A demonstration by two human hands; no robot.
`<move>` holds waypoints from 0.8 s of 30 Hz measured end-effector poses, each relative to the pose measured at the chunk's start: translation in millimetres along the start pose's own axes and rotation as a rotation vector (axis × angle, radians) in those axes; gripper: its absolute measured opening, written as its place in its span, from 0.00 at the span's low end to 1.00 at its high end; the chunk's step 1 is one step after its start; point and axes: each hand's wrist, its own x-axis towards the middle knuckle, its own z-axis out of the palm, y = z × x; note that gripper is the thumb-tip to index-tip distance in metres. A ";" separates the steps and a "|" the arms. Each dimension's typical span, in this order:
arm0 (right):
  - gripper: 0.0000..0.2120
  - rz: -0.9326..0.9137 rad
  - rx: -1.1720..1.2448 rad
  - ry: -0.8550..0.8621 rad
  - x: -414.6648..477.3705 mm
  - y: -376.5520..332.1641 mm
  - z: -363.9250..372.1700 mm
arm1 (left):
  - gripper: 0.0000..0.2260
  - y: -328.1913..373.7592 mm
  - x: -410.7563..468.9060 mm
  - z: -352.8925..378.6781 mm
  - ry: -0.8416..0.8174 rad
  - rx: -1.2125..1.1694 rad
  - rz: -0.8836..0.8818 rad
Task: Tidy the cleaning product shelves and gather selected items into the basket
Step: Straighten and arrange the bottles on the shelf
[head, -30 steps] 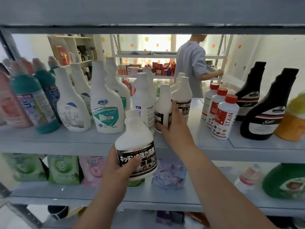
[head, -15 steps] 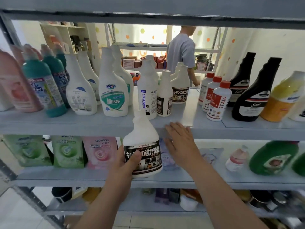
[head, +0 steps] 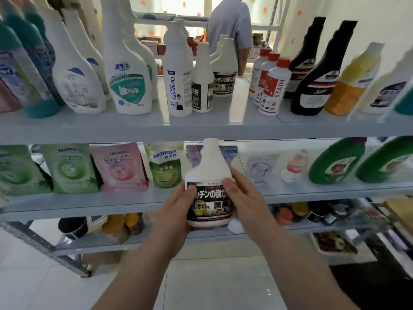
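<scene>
Both hands are gripping the bottle [head: 209, 182], which is hanging upright in the air in front of the middle shelf [head: 67, 204], its cap just below the lip of the top shelf [head: 89, 130]. The left hand [head: 176, 211] is wrapping the lower left side, thumb lying across the black label. The right hand [head: 243, 198] is clasping the right side, thumb on the label edge and fingers curling behind.

Two twin bottles [head: 202, 86] are standing on the top shelf beside the tall Oil enemy bottle [head: 178, 81]. If the held bottle is going up to join them, its cap is likely to strike the shelf lip unless it is first drawn clear. That row is crowded, so a nudge could be toppling the narrow ones.

If it is heading for the basket, which I am not making out here, switching to one hand on smooth plastic is risking a slip. The pouches [head: 120, 168] just behind are soft and would tip if the bottle pushes into them.
</scene>
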 end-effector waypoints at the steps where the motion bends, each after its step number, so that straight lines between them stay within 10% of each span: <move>1: 0.19 0.013 0.006 0.001 -3.4 0.7 -6.2 | 0.16 -3.1 -1.1 7.0 0.035 0.022 -0.016; 12: 0.31 0.452 0.429 -0.049 -8.5 12.8 -88.1 | 0.12 -65.9 0.1 102.7 0.084 -0.254 -0.428; 21: 0.39 0.246 0.313 -0.302 -18.1 21.0 -165.5 | 0.46 -119.2 -3.4 142.9 -0.082 0.168 -0.180; 24: 0.37 0.162 0.227 -0.529 -20.4 15.7 -185.6 | 0.44 -128.1 -8.3 153.2 -0.033 0.359 -0.076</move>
